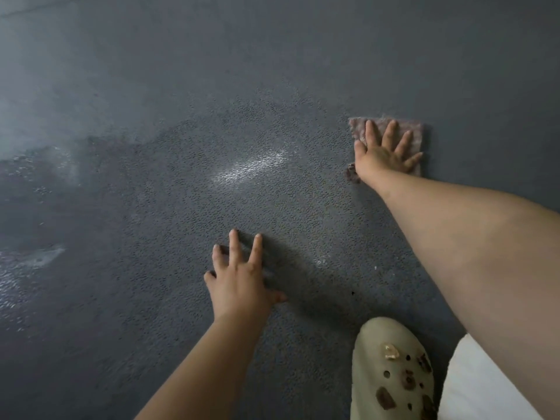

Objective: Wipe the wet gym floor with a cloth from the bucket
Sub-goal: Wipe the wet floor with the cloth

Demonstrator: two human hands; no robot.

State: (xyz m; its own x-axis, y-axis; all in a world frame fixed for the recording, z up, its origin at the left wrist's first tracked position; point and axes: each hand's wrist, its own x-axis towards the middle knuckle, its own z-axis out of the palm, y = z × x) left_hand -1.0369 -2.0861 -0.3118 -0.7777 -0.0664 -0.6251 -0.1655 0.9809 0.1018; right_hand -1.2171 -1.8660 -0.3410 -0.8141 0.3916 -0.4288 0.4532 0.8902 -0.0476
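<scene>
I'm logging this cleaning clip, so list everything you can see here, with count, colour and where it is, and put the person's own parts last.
floor: one, dark grey, textured, fills the view
wet patches: several, shiny pale glare, centre and far left of the floor
cloth: one, pinkish-brown, flat on the floor at upper right, under the right hand
white fabric: one piece, white, bottom right corner; cannot tell what it is
clog shoe: one, beige with brown and gold charms, bottom right, on the floor
left hand: one, fingers spread, resting flat on the bare floor at lower centre
right hand: one, fingers spread, pressing flat on the cloth
</scene>
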